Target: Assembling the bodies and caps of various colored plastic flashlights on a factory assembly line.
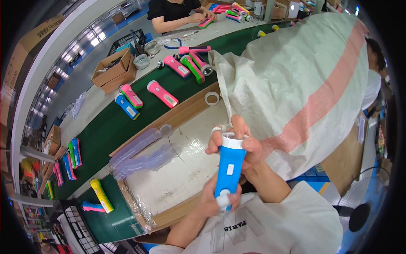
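A blue flashlight (230, 163) with a white head stands nearly upright in front of my chest, its lens end uppermost. My left hand (208, 197) is wrapped round the lower end of its body, with a white covering on one finger. Up at the white head (232, 142), the fingers of my right hand (250, 146) are closed round the rim. One fingertip there also has a white covering. My fingers partly hide the lens. Below the hands is a white worktop (169, 182) with a wooden border.
Clear plastic sleeves (148, 161) and a whitish ring (212, 98) lie on the worktop. Pink flashlights (163, 94) and other coloured ones rest on the green conveyor belt (105, 144). A large white woven sack (296, 84) bulges at right. Across the belt, a person (177, 15) handles a flashlight.
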A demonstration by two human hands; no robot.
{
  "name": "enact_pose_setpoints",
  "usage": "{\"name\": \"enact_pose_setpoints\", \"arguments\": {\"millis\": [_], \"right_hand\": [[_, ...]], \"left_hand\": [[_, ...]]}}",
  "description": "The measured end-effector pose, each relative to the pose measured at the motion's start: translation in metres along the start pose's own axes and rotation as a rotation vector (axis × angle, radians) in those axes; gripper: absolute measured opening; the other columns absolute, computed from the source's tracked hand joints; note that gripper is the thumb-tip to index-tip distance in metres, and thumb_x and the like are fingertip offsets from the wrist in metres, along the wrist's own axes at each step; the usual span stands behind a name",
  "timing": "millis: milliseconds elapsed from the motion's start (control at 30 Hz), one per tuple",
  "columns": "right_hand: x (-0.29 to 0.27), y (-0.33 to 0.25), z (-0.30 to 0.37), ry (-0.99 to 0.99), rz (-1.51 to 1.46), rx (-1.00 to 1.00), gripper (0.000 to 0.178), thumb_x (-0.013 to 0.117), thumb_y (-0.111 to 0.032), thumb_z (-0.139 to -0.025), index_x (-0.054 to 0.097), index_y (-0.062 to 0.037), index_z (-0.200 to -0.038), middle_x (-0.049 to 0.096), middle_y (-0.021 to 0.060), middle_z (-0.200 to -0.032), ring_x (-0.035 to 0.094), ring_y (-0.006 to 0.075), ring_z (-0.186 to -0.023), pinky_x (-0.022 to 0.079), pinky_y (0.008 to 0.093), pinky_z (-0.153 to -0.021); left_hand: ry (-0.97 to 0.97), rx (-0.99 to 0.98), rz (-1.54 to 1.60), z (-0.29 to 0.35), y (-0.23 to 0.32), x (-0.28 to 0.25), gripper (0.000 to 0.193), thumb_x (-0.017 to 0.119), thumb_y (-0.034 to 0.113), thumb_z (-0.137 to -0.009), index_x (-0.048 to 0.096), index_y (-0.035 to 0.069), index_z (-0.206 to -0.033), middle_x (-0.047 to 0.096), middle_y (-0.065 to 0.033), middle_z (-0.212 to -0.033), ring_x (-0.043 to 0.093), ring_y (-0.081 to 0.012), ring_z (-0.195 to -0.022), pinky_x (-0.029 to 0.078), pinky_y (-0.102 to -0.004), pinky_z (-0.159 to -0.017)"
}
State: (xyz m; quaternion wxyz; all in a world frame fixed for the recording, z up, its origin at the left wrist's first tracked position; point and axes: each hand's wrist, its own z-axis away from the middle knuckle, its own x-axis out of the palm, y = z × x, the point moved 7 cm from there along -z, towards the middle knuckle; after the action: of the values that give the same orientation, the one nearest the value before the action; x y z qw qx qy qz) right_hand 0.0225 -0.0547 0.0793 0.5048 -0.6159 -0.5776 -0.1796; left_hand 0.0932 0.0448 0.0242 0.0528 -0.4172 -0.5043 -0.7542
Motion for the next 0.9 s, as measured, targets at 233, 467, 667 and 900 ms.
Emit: {"name": "enact_pose_setpoints", "arguments": {"millis": [233,467,667,900], "right_hand": [[-0.017,-0.027,0.016,0.272,0.499,0.029,0.03,0.071,-0.025,-0.078,0.046,-0.0118,-0.089,0.057,0.0135,-0.096,0.06,0.0235,-0.094,0.051,0.0386,-0.086],[-0.033,-0.034,0.032,0.416,0.375,0.113,0.032,0.05,-0.032,-0.098,0.053,-0.0068,-0.117,0.057,0.0053,-0.105,0.056,0.0128,-0.094,0.049,0.0305,-0.084],[-0.045,-0.043,0.042,0.583,0.642,0.042,0.036,0.059,-0.033,-0.094,0.055,-0.004,-0.115,0.056,0.0043,-0.101,0.053,0.0116,-0.095,0.044,0.0298,-0.086],[-0.043,-0.037,0.033,0.558,0.867,0.01,0.041,0.056,-0.032,-0.095,0.049,-0.0018,-0.122,0.055,0.0062,-0.104,0.054,0.0127,-0.1,0.048,0.0296,-0.086]], "left_hand": [[0.285,0.239,-0.869,-0.022,0.02,-0.025,0.044,0.075,0.016,-0.078,0.049,0.002,-0.111,0.063,-0.01,-0.088,0.061,-0.0179,-0.071,0.049,-0.0293,-0.065],[-0.18,-0.141,0.229,-0.034,-0.002,-0.025,0.059,0.064,0.049,-0.084,0.05,0.003,-0.117,0.063,-0.0174,-0.093,0.062,-0.0239,-0.07,0.051,-0.0323,-0.051],[0.25,-0.076,-0.296,-0.043,-0.006,-0.039,0.062,0.045,0.06,-0.092,0.052,0.002,-0.114,0.058,-0.0103,-0.095,0.06,-0.0188,-0.075,0.051,-0.0332,-0.06],[0.336,0.082,-0.503,-0.034,0.031,-0.057,0.048,0.07,0.023,-0.086,0.048,0.001,-0.123,0.056,-0.0032,-0.078,0.056,-0.0114,-0.061,0.045,-0.0249,-0.052]]}}
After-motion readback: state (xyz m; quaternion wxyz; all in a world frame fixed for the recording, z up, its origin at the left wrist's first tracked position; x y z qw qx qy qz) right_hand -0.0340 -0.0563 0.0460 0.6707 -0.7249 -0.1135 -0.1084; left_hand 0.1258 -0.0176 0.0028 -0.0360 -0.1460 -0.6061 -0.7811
